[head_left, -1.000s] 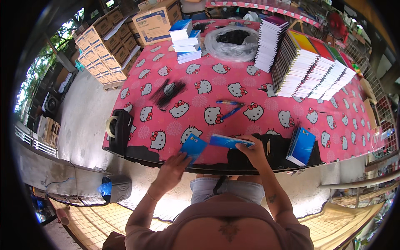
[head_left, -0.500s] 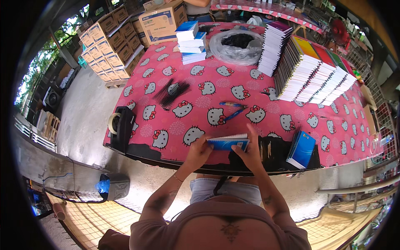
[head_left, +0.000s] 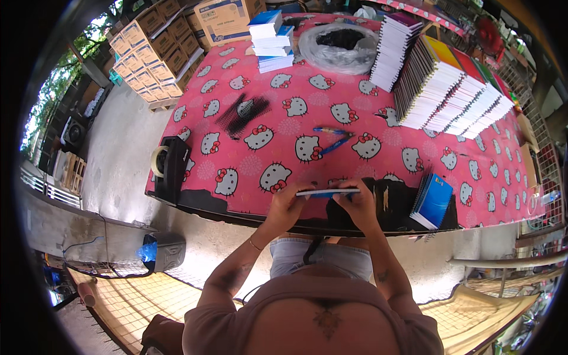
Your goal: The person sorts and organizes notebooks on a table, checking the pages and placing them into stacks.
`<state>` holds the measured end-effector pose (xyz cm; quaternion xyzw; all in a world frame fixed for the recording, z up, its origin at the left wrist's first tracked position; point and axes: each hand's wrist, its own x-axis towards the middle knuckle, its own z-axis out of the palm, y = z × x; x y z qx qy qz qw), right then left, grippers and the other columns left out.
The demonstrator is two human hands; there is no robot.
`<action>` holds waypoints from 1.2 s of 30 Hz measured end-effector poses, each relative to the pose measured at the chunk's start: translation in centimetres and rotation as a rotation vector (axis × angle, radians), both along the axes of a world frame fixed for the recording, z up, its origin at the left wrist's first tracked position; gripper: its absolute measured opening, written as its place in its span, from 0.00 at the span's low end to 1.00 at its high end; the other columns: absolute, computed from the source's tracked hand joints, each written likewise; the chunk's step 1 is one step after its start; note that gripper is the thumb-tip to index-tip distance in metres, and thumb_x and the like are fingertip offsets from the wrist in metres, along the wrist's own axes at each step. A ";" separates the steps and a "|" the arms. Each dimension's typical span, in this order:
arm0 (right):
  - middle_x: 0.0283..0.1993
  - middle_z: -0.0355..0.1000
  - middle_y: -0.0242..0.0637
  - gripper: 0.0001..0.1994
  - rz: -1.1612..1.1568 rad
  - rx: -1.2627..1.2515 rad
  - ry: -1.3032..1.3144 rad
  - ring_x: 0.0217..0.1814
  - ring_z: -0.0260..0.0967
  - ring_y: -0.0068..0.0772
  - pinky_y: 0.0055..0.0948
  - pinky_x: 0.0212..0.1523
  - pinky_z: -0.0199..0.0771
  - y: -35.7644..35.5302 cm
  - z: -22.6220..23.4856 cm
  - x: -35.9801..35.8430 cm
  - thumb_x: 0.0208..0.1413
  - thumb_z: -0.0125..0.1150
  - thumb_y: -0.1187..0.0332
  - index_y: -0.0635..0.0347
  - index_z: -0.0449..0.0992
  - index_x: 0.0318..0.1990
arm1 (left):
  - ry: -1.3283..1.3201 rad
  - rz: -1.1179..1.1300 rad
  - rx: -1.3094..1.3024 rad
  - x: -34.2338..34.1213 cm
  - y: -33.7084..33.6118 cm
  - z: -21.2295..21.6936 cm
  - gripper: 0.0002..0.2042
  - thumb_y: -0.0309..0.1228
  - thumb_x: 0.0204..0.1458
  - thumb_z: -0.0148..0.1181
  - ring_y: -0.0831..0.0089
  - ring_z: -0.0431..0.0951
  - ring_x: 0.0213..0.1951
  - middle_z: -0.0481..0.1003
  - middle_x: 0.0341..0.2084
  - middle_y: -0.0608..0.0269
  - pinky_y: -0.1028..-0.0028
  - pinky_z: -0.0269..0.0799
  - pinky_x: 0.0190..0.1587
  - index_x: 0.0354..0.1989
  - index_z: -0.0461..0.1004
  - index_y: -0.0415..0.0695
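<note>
A small blue notebook (head_left: 326,192) is held edge-on at the near side of the table, its pale page edges uppermost. My left hand (head_left: 288,205) grips its left end and my right hand (head_left: 360,204) its right end, both with fingers closed on it. To the right lies a blue spiral notebook (head_left: 432,202) at the table's edge. Beyond my hands rests a pair of pliers (head_left: 334,144) with blue handles. A patch of black wire coils (head_left: 242,115) lies farther left.
The pink patterned tablecloth (head_left: 307,171) covers the table. A black tape dispenser (head_left: 171,170) stands at its left edge. Spiral notebook stacks (head_left: 429,89) rise at right. Farther back are a pile of blue-covered pads (head_left: 273,44), a plastic-wrapped coil (head_left: 337,59) and cartons (head_left: 229,21).
Both hands have tipped the notebook, so its blue cover, seen before, now shows only as a thin strip. The view has shifted slightly.
</note>
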<state>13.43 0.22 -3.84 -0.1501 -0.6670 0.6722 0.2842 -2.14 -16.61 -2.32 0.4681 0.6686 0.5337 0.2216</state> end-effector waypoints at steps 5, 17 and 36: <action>0.46 0.77 0.37 0.13 0.105 0.173 -0.059 0.43 0.71 0.20 0.21 0.45 0.68 0.6 0.3 0.3 0.54 0.65 0.79 0.62 0.75 0.47 | 0.512 0.258 0.270 1.3 1.2 5.4 0.14 0.19 0.49 0.62 0.59 0.82 0.33 0.80 0.35 0.55 0.67 0.77 0.33 0.46 0.76 0.42; 0.64 0.63 0.44 0.24 -0.109 0.168 0.082 0.66 0.62 0.44 0.40 0.63 0.64 -0.4 6.0 0.6 0.52 0.67 0.74 0.60 0.70 0.57 | 1.205 0.917 -0.465 -14.7 -11.3 2.8 0.12 0.23 0.51 0.57 0.57 0.80 0.30 0.77 0.29 0.54 0.62 0.76 0.30 0.44 0.79 0.44; 0.66 0.49 0.25 0.20 -0.023 0.449 0.868 0.68 0.44 0.46 0.71 0.56 0.49 0.2 21.5 -0.5 0.57 0.50 0.38 0.29 0.69 0.53 | 0.577 0.519 -0.165 -29.3 4.1 4.3 0.21 0.39 0.55 0.64 0.56 0.81 0.39 0.78 0.41 0.46 0.64 0.76 0.41 0.52 0.75 0.36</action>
